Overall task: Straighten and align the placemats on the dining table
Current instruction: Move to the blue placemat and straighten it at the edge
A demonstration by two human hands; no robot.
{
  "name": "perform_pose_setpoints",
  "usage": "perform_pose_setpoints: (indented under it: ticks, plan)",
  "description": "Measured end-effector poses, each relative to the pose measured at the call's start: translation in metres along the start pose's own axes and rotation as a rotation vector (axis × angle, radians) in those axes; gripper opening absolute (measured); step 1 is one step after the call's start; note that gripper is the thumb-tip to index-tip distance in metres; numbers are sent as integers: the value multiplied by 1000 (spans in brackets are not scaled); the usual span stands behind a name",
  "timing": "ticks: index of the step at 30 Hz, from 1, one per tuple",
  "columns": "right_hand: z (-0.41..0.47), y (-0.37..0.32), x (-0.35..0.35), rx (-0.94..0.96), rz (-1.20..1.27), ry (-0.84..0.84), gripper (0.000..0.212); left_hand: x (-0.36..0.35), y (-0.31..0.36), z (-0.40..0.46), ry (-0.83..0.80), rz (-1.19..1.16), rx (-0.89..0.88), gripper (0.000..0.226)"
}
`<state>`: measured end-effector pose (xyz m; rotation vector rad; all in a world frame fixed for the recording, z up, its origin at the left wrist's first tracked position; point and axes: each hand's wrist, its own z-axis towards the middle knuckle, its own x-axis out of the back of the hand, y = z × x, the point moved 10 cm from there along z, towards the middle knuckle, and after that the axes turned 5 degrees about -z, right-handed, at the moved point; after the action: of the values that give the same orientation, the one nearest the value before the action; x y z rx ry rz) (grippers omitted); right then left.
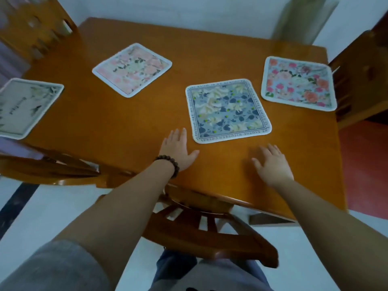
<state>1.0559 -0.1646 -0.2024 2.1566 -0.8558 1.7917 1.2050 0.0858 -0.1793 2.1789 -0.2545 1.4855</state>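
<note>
Several square floral placemats lie on the wooden dining table (126, 127). A blue one (227, 111) sits nearest me, slightly turned. A bright pink-rose one (298, 82) lies at the right edge. A pale pink one (132, 69) is rotated like a diamond at the back left. A cream one (23, 108) hangs at the far left edge. My left hand (178, 150), with a bead bracelet, rests flat just left of the blue mat's near corner. My right hand (273, 164) lies flat, fingers spread, below that mat's right side. Neither hand touches a mat.
Wooden chairs stand around the table: one tucked in directly in front of me (210, 232), one at the left (48, 162), one at the back left (35, 24), one at the right (357, 80). A white wall is behind.
</note>
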Motion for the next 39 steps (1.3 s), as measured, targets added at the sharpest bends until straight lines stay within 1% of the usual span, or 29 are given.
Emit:
perform_pose_setpoints:
  ticks: [2,5,9,13,21,25,28,34,36,39]
  plan:
    - [-7,-18,-2,-49,25,3,60,5,-18,2,-11,-5,-42,87]
    - [-13,-41,6,-99,61,61,60,8,-36,9,-31,8,-96,87]
    - [-19,-59,14,-146,67,97,60,10,-41,17,-65,8,-147,88]
    - [-16,-61,15,-173,74,110,60,13,-32,30,-55,-5,-199,89]
    - [20,-45,20,-223,121,97,64,23,-27,70,-40,-6,-207,92]
    - [56,-35,15,-250,139,66,74,24,-24,111,-47,12,-188,96]
    - [83,-25,4,-299,104,56,87,20,-16,153,-58,40,-183,101]
    - [118,-2,-22,-466,134,80,113,0,2,237,-88,124,-186,113]
    - [126,-2,-33,-493,161,82,113,-4,2,262,-96,157,-177,118]
    - [134,-7,-43,-488,135,108,105,-8,5,293,-98,218,-187,126]
